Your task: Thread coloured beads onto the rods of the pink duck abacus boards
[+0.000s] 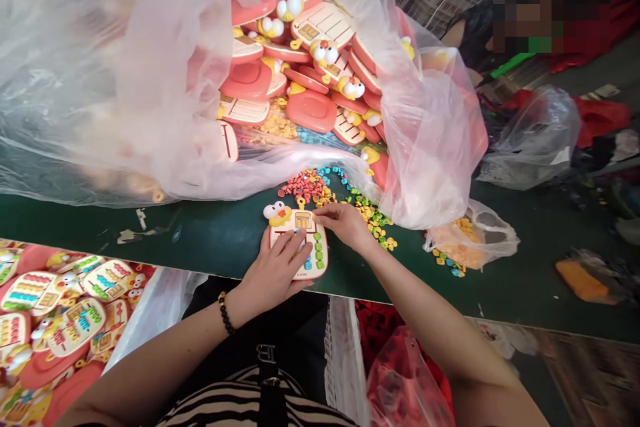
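Note:
A cream and red plastic toy board (324,260) with bulging white eyes and a yellow beak lies on the green table before me. Green pieces run down its right slot, and blue ones sit beside them. My left hand (280,263) lies across the board, fingers over its face and thumb at the lower edge. At the board's upper right edge, my right hand (345,223) has thumb and fingertips pinched together; whatever is between them is hidden. Just behind the board are loose red pieces (303,187), yellow pieces (327,197), blue pieces (340,173) and green pieces (367,203).
A large clear plastic bag (150,80) full of similar toy boards (313,111) stands behind. Boards with coloured pieces (77,327) are heaped at lower left. To the right lie a small bag of yellow pieces (460,240) and an orange-brown packet (583,280). Another person (480,33) is at upper right.

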`<act>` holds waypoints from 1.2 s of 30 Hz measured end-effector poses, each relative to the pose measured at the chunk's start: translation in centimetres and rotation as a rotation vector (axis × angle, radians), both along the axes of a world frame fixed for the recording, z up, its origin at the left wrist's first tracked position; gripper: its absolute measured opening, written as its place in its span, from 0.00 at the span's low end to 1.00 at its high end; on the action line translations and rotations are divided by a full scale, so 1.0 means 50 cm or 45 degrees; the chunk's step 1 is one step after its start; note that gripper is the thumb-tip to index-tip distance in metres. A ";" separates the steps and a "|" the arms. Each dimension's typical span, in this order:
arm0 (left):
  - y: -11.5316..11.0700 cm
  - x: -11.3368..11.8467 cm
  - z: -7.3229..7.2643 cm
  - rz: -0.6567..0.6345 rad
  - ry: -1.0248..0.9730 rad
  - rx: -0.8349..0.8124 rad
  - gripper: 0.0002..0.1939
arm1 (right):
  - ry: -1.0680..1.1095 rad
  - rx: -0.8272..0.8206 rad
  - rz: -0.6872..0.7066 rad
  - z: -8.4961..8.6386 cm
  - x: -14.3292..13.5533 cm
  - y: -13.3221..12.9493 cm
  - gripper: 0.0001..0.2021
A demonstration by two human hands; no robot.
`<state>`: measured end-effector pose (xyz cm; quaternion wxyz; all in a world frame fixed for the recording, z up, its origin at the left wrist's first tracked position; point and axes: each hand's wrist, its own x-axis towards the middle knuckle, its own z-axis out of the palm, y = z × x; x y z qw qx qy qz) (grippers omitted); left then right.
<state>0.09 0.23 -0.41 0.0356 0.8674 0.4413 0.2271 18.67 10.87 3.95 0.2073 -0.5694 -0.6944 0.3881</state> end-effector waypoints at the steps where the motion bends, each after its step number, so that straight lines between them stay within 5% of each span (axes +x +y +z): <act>1: 0.000 0.000 0.000 0.002 0.005 -0.006 0.28 | 0.021 -0.059 -0.004 0.002 -0.001 0.006 0.05; 5: 0.001 0.002 0.006 -0.011 0.052 -0.042 0.28 | 0.026 -0.303 -0.059 0.008 -0.008 0.028 0.02; 10: 0.002 0.004 0.010 -0.014 0.082 -0.044 0.28 | -0.061 -0.321 -0.127 0.012 -0.021 0.033 0.03; 19: -0.008 -0.007 -0.013 0.014 -0.149 0.273 0.25 | 0.495 -0.592 -0.182 0.073 -0.008 -0.003 0.18; 25: -0.018 -0.010 -0.022 0.046 -0.232 0.531 0.20 | 0.485 -0.231 -0.026 0.109 -0.024 -0.095 0.21; 36: -0.023 -0.014 -0.037 0.065 -0.401 0.798 0.15 | 0.276 0.526 -0.228 0.089 -0.103 -0.196 0.09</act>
